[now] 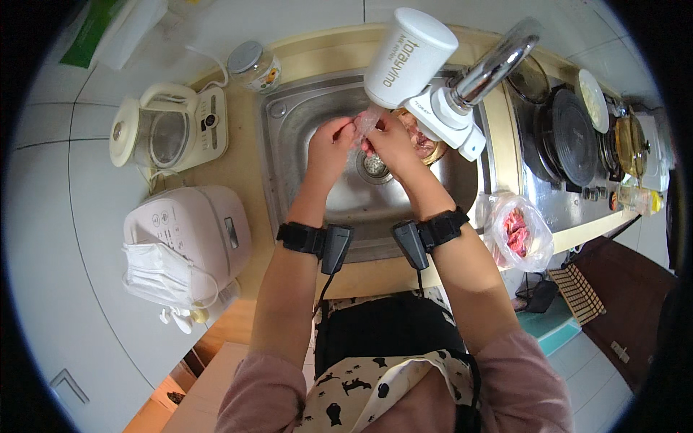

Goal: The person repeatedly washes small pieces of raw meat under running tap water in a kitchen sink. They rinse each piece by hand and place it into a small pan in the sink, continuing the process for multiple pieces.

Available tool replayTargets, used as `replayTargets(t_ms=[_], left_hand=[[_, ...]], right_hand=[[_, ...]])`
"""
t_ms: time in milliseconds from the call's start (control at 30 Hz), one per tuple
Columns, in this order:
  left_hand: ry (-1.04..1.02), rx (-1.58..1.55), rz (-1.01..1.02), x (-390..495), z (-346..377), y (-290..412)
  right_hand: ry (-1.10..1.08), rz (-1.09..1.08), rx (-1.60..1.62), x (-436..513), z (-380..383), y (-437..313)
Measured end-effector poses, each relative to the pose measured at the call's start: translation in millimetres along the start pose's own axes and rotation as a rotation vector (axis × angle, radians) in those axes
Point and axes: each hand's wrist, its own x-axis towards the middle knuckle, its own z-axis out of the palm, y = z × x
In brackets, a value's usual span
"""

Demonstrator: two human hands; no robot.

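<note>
Both my hands are together over the stainless steel sink point(352, 203), under the stream of water point(370, 120) from the white faucet-mounted water filter point(410, 57). My left hand point(330, 146) and my right hand point(391, 142) have their fingers curled around a small reddish piece, perhaps meat, mostly hidden by the fingers and water. Behind my right hand, a bowl of raw meat pieces point(421, 138) stands in the sink, partly covered by the filter. The drain strainer point(374, 165) lies just below my hands. A plastic bag with raw red meat point(517, 233) rests on the counter to the right.
Left of the sink stand a glass kettle on its base point(168, 130), a lidded glass jar point(254, 67) and a pale rice cooker point(184, 233) with a white face mask point(162, 273) on it. On the right are a black pan point(575, 138), a white plate point(592, 101) and an amber glass pot point(631, 143).
</note>
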Motion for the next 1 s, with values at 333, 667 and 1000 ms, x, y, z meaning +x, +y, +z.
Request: replayTargets(t_ms=[333,667,1000], left_hand=[[-0.314,0.007,-0.212,4,-1,42],[-0.381,0.824,-0.101,-9,-20,-36],[-0.311,0.143,-0.173,4,115,-35]], right_hand=[[0.019,0.103,0.083,-48,-26,-15],[0.156,-0.364,-1.011,-117,-52,8],[0.448,-0.081,-1.041,-249,-204,-41]])
